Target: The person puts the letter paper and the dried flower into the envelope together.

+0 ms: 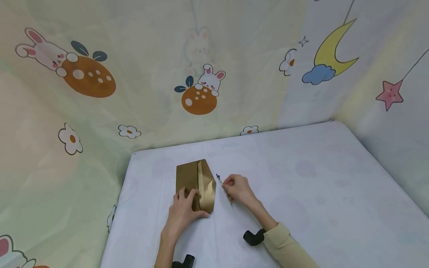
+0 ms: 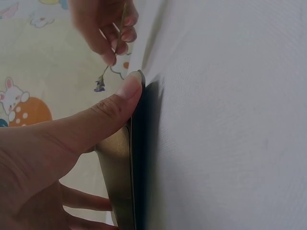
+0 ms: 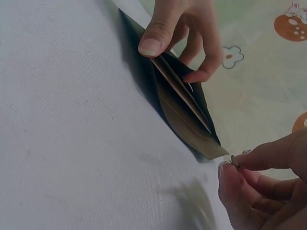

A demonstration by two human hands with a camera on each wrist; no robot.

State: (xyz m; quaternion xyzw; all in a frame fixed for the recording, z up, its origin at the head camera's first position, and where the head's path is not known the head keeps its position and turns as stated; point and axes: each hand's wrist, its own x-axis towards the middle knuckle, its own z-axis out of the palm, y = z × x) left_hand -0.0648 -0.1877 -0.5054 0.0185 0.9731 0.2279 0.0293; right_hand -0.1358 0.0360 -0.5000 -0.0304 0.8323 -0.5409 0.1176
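Note:
A gold envelope (image 1: 186, 175) lies on the white-covered table with its flap (image 1: 209, 186) folded out to the right. My left hand (image 1: 182, 208) grips it near the lower end, thumb at the flap side and bent fingers on the body. In the right wrist view the mouth of the envelope (image 3: 180, 117) gapes, and a tan strip like a card's edge (image 3: 180, 86) shows inside. Just right of the flap, my right hand (image 1: 239, 190) pinches a thin flower sprig (image 2: 99, 85) by its stem. The sprig's small blue-purple head points away from me, toward the envelope's far end.
White cloth covers the table (image 1: 301, 178). Behind and at both sides hang fabric walls (image 1: 151, 74) printed with rabbits, flowers, a moon and a star. Black wrist devices (image 1: 253, 237) sit on both forearms.

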